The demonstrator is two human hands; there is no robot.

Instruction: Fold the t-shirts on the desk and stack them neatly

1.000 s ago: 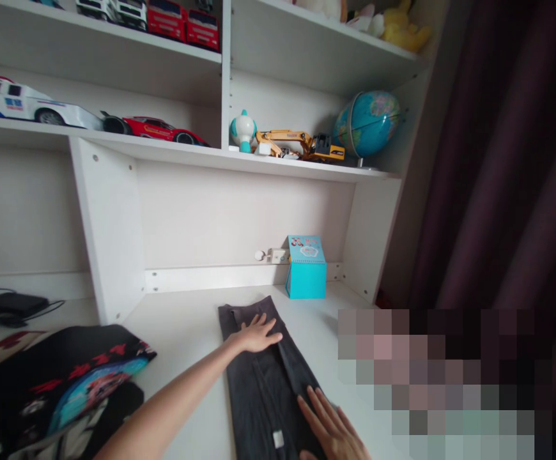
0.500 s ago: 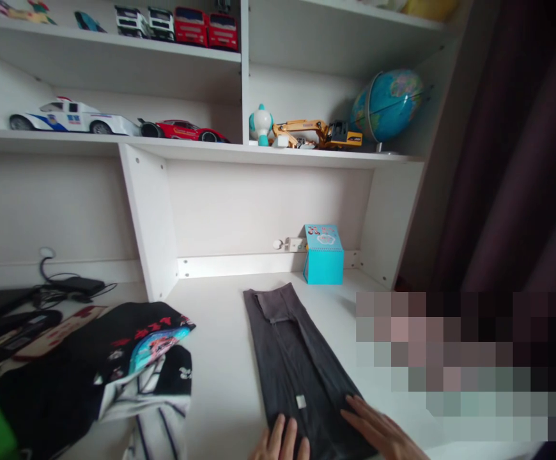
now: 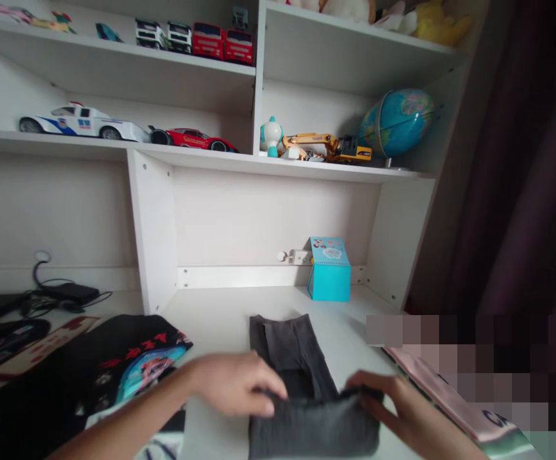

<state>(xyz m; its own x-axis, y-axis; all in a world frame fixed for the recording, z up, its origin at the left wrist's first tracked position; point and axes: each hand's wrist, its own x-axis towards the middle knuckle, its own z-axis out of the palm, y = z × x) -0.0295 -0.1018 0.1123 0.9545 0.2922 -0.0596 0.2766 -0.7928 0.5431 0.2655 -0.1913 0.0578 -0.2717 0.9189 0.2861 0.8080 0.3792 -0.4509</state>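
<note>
a dark grey garment (image 3: 314,428) lies lengthwise on the white desk (image 3: 211,326), right in front of the person, its far end flat and its near part raised and doubled over toward the far end. the upper edge of that raised part is held at two places. the left hand (image 3: 239,386) has its thumb and fingers clamped on the edge at the left, the forearm crossing in from the lower left. the right hand (image 3: 393,399) pinches the right corner between thumb and fingers. between the hands the edge sags slightly, and a small dark hollow shows behind it.

beyond the garment's far end, a bit to the right, stands a turquoise desk calendar (image 3: 330,281), just beside a wall socket (image 3: 301,257). to the left is a heap of black printed clothing (image 3: 129,345), partly behind the left forearm; farther back lies a black adapter (image 3: 74,292) with cables. at the right lies a pink cloth (image 3: 450,396), partly hidden by a pixelated patch.

on the shelf above sit a white toy car (image 3: 84,121), a red toy car (image 3: 196,140), a yellow toy excavator (image 3: 326,144) and a globe (image 3: 405,121). a dark curtain (image 3: 522,160) hangs at the far right.
</note>
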